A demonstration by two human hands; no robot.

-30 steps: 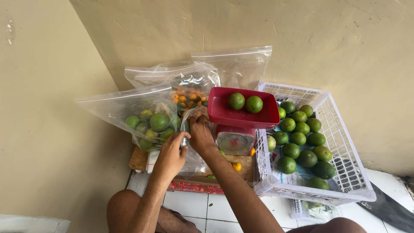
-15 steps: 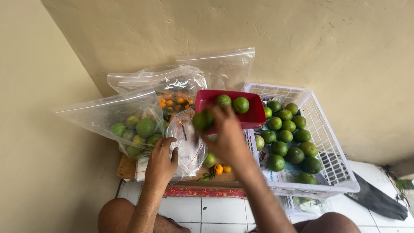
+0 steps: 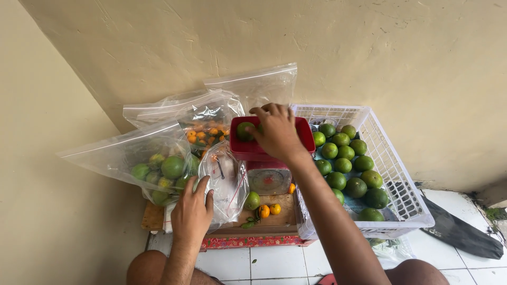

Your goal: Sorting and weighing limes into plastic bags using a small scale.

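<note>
We saw the red tray [image 3: 240,150] sitting on top of a small kitchen scale [image 3: 269,179], a shallow rectangular dish with rounded corners, and a green lime [image 3: 244,130] lay in its left end. The right hand [image 3: 277,132] was spread palm-down over the tray, covering most of it, fingers loosely curled; we could not tell whether it gripped any fruit underneath. The left hand [image 3: 193,211] lay flat with fingers spread on a clear plastic bag [image 3: 227,179] that stood just left of the scale. Below the scale's round dial, one green lime and small orange fruits [image 3: 268,210] rested on the low wooden bench [image 3: 274,221], whose front edge carried a red patterned strip. To the left, a large clear zip bag [image 3: 127,153] held green limes; behind it another clear bag [image 3: 206,119] held small orange fruits, and a third, empty-looking clear bag [image 3: 259,84] leaned against the cream wall. To the right, a white plastic basket [image 3: 401,195] stood touching the scale, filled with green limes [image 3: 348,169].
</note>
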